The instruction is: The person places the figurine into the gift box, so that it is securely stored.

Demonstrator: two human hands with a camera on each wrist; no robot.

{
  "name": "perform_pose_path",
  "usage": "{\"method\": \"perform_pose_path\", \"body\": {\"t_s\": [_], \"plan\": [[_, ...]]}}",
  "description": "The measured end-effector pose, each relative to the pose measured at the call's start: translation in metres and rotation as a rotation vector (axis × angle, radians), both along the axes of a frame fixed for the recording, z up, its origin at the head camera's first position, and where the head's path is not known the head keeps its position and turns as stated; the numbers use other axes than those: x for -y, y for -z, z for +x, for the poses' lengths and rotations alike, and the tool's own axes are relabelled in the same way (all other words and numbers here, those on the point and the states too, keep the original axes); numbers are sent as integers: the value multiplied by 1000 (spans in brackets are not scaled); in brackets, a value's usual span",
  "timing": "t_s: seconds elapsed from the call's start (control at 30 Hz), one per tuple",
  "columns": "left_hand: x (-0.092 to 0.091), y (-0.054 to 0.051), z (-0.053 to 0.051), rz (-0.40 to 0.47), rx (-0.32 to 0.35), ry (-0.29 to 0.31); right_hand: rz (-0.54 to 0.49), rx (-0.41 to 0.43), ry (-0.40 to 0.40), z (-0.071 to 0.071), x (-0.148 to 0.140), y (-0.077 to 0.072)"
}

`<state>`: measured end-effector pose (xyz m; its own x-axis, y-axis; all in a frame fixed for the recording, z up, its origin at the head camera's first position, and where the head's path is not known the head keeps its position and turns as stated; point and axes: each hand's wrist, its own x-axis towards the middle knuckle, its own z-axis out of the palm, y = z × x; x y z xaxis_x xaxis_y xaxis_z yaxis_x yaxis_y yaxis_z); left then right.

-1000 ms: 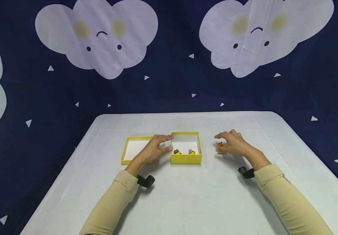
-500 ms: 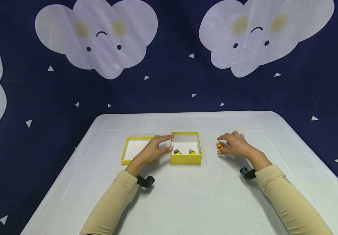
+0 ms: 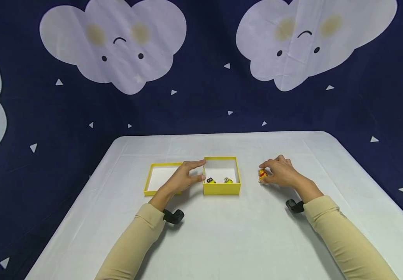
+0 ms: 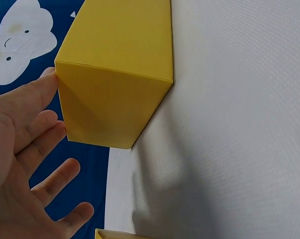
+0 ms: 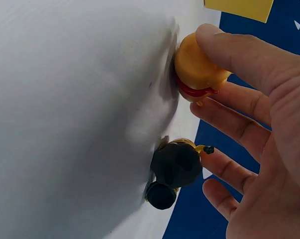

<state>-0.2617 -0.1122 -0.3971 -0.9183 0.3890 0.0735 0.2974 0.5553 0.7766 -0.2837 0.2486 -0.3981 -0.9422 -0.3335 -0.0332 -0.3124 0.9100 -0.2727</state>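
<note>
Fingers and thumb of the right hand pinch a small, glossy yellow-orange figurine with a red middle, to the right of the box; whether it touches the table is hard to tell. Just beside it, near that hand's outer fingers, stands a dark, rounded toy with yellow parts. The left hand has its fingers extended and spread, fingertips touching the left side of an open yellow cardboard box with a white interior. Inside lie two small yellow goggle-eyed figures. A shallow white tray with a yellow rim sits left of the box, partly behind the left hand, on the white cloth-covered table.
</note>
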Motion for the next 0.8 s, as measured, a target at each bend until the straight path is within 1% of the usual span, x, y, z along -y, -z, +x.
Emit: {"method": "perform_pose_path", "body": {"t_s": [0.2, 0.4, 0.57, 0.8], "plan": [[1, 0, 0, -2, 5, -8, 11, -17, 5, 1, -1, 2], [1, -1, 0, -4, 17, 4, 17, -58, 11, 2, -2, 4], [1, -1, 0, -5, 28, -3, 15, -89, 11, 4, -3, 5], [1, 0, -1, 0, 40, 2, -11, -121, 22, 5, -7, 12]]}}
